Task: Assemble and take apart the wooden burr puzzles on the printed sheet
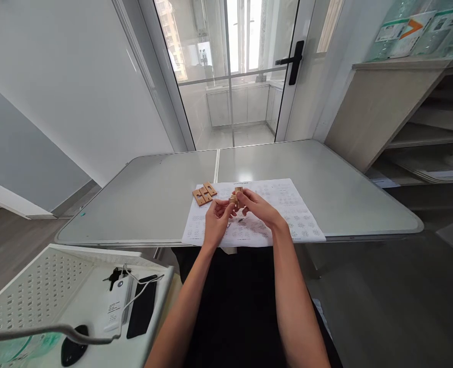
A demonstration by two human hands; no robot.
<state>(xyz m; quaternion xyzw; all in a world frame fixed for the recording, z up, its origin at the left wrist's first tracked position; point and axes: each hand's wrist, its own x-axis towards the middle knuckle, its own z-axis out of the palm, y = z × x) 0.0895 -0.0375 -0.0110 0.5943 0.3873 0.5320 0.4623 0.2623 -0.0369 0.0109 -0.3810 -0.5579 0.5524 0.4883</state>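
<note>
Fingers (223, 205) of left hand (216, 219) and right hand (258, 207) grip a tan wooden notched block assembly (237, 196) just above the white printed sheet (291, 217) at the grey worktop's (150, 199) front edge, probably keeping diagrams visible. Three spare tan wooden blocks (204, 193) lie at the sheet's far-left corner.

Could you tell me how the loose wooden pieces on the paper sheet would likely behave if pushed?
The loose wooden pieces look small, flat and solid, so probably stiff and light. Lying flat, they should slide rather than roll. The thin paper sheet beneath might shift with them.
</note>
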